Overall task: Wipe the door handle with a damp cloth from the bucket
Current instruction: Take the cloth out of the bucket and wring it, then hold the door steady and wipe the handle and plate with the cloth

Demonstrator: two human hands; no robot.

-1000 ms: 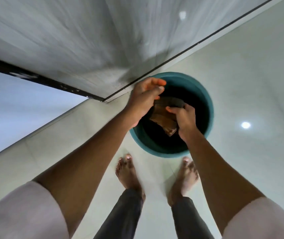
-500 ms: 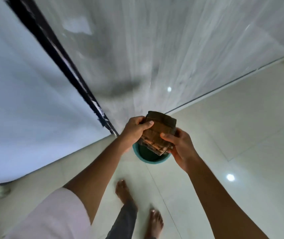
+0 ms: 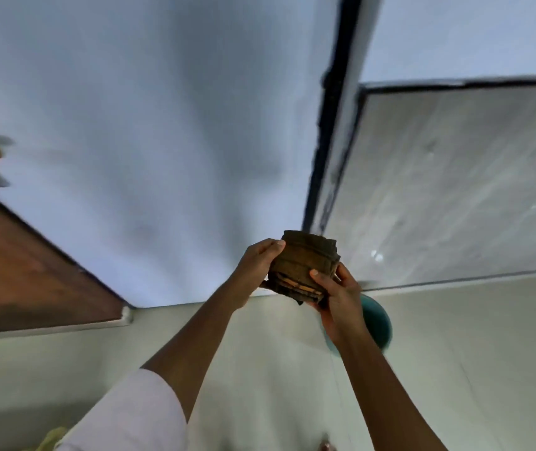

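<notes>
The folded brown cloth (image 3: 304,266) is up out of the teal bucket (image 3: 379,323) (down on the floor), gripped by both hands, left hand (image 3: 257,263) and right hand (image 3: 338,292); no door handle shows, so wiping remains

The cloth (image 3: 305,265) is a brown, folded wad with layered edges and a strip of orange showing along its lower side, raised in the air above the bucket. The bucket (image 3: 375,323) is teal and round, standing on the pale floor below and just right of the cloth, mostly hidden.
</notes>
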